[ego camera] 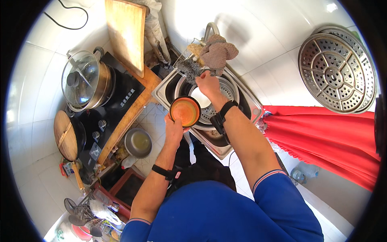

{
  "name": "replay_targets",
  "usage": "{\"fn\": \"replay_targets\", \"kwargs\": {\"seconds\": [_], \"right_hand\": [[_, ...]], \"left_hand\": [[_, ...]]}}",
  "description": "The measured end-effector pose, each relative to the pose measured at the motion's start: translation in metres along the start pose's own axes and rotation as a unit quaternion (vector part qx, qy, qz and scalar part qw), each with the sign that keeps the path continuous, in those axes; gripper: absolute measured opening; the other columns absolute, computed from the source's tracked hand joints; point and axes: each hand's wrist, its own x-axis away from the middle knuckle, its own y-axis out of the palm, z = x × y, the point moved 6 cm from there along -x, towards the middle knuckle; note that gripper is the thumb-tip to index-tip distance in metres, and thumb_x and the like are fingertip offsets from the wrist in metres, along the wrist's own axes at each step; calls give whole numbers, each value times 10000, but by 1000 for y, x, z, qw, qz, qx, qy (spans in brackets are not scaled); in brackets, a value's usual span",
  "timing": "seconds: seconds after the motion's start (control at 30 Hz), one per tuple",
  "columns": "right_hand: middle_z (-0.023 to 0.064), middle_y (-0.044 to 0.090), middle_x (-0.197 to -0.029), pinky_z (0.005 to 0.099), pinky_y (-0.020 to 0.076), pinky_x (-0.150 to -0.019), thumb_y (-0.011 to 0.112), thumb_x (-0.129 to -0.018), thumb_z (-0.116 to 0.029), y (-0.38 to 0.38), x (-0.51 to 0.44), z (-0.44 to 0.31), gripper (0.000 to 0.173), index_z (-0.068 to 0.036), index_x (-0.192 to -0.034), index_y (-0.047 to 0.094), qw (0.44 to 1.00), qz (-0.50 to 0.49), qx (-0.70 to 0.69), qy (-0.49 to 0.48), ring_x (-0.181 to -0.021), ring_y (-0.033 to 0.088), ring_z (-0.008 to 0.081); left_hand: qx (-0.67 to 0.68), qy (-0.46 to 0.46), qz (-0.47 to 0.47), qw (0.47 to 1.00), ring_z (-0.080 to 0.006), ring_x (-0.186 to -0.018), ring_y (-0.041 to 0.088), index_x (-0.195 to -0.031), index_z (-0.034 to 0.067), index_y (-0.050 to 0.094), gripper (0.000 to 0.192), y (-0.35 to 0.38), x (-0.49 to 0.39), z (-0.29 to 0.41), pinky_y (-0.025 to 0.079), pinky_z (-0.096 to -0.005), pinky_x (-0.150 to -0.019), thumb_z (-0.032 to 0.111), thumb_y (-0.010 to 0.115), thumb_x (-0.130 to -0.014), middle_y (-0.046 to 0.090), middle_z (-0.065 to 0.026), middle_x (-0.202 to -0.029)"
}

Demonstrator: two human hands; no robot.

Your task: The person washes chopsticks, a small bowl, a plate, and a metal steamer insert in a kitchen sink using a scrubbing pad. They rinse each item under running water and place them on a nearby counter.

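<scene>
My left hand [174,128] grips the near side of a bowl [185,111] with an orange inside and a dark rim. It is held tilted over the near left edge of the stainless steel sink [255,110]. Above the basin, my right hand [208,84] has its fingers bent together beside a grey metal scourer [189,69]; whether they grip it is hidden. Below that hand, a perforated metal strainer [226,87] sits in the sink, with a white dish [201,98] partly covered by my hand and the bowl. Brown cloths [219,51] hang by the faucet [211,27].
Left of the sink, a lidded pot [87,81] and a pan with a wooden lid [65,136] stand on a black cooktop [121,87]. A wooden board [127,33] leans behind. A metal basin [138,142] is low down. Steamer racks [334,74] hang above a red curtain [326,133].
</scene>
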Motion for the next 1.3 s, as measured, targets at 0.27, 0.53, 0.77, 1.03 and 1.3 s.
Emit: {"fn": "replay_targets", "kwargs": {"seconds": [0.27,0.53,0.77,1.03,1.3], "right_hand": [[166,693,-728,436,527,-683,677,-860,-275,-16,13,0,257,-20,-870,647,994,5,-105,-35,-730,700,350],[104,648,-702,356,492,-635,676,-877,-140,-51,63,-8,160,8,-834,634,976,19,-193,-104,-675,614,169],[175,630,-853,508,523,-754,667,-783,-47,-68,151,-34,143,-20,-888,575,918,30,38,-394,-845,643,396],[179,631,-1035,481,527,-889,652,-804,-51,-46,172,-7,297,-25,-1095,602,908,11,120,-400,-1000,623,376],[237,648,-1121,514,546,-920,706,-925,-209,-45,157,11,475,-2,-1323,549,986,19,44,-159,-1094,632,436]], "left_hand": [[16,-8,11,1000,-298,-1040,721,-1507,-7,278,563,-2,-19,-3,657,-406,-721,131,492,-1005,582,-228,-1334],[47,0,11,999,-305,-1002,730,-1512,10,266,577,-5,-41,-2,653,-403,-706,92,495,-988,592,-239,-1315],[34,-18,5,999,-296,-1030,721,-1494,52,290,555,8,-41,-5,654,-403,-697,94,510,-986,580,-221,-1341],[57,4,-3,998,-312,-1047,714,-1481,85,293,558,25,-28,-4,660,-422,-712,79,537,-979,564,-200,-1356],[64,41,-22,997,-315,-1145,685,-1529,51,248,633,39,-23,-4,685,-436,-755,11,534,-966,541,-225,-1401]]}}
